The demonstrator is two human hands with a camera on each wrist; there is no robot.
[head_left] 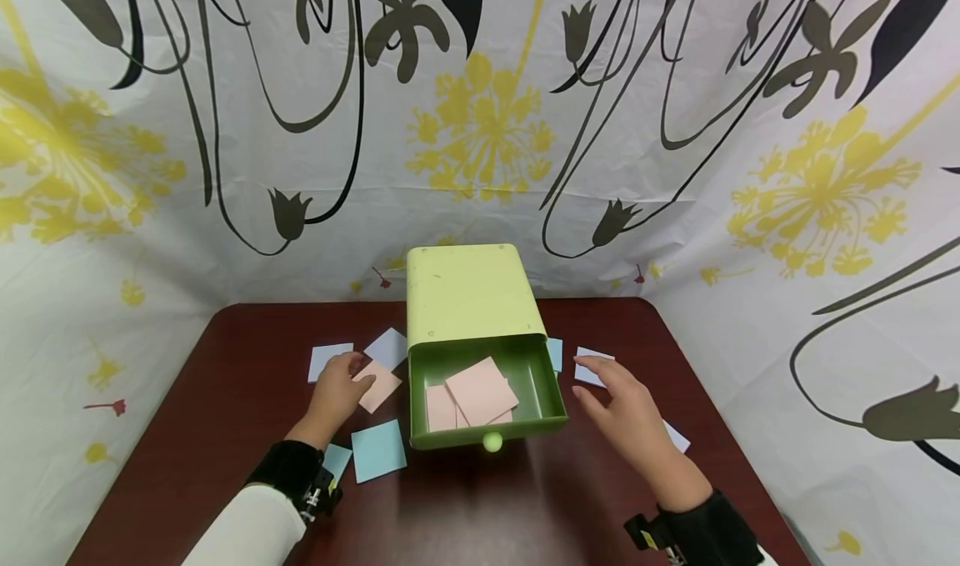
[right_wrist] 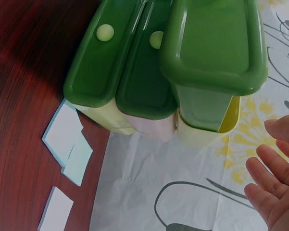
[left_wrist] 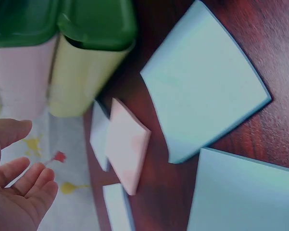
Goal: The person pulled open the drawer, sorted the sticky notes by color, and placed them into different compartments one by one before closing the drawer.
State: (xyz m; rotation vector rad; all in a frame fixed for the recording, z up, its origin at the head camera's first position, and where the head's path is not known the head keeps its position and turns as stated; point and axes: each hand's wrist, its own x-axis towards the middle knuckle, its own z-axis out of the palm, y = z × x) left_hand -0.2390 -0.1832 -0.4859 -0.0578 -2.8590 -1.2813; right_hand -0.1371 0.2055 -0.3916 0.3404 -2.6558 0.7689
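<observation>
My left hand reaches over the left edge of a pink sticky note, thumb and fingers apart. In the left wrist view, the left hand shows loosely bent fingers holding nothing. More pink sticky notes lie in the pulled-out top drawer of a small green drawer box. To the right of the box, my right hand hovers by a pale lilac note, its fingers spread. That right hand is bare of any object in the right wrist view.
Blue notes lie at the front left, and pale lilac ones lie behind the pink note. Another pale note is partly under the right forearm. Lower drawers are closed. A patterned cloth hangs behind the dark table.
</observation>
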